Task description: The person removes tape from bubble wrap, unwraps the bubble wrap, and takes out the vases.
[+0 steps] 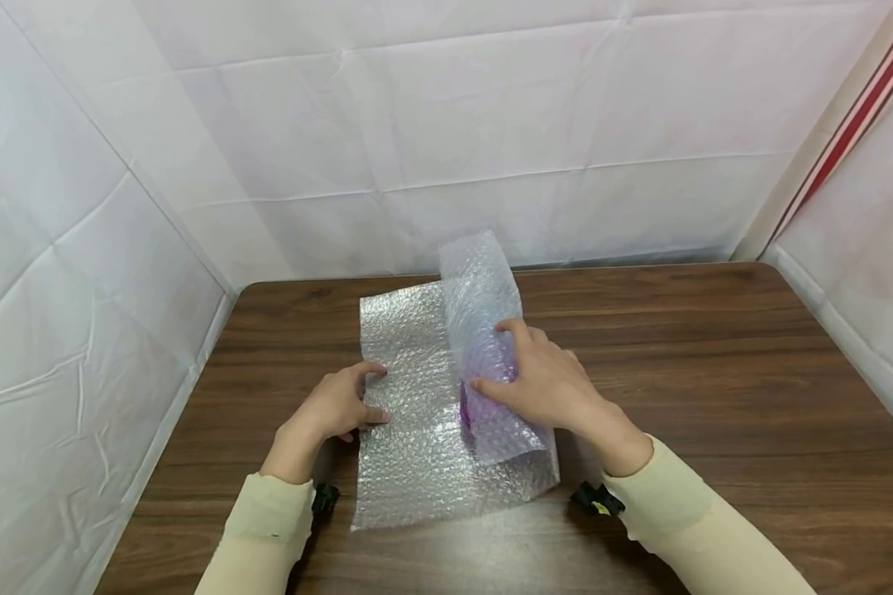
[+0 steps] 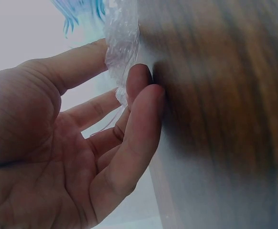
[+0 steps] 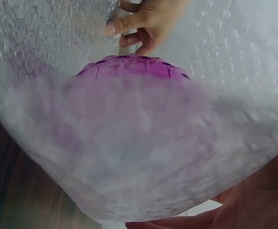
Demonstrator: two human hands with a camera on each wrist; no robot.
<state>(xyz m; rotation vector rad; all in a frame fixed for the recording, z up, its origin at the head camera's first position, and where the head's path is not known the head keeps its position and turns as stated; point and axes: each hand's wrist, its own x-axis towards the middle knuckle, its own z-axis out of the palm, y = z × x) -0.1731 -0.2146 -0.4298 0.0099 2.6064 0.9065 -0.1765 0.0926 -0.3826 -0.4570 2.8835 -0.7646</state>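
The left grip (image 1: 333, 405) pinches the bumpy bubble wrap (image 1: 413, 471) by its edge; the right grip (image 1: 554, 380) curls round its fold, over a scalloped, see-through purple object (image 3: 132, 69).

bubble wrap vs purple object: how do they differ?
Colour: the bubble wrap is clear and silvery; the purple object is vivid purple.
Size: the wrap spreads well beyond the purple object.
Exposure: the wrap is largely in open view; the purple object is mostly covered by the wrap's folded flap, with a scalloped edge showing.
Shared: both show shiny highlights.
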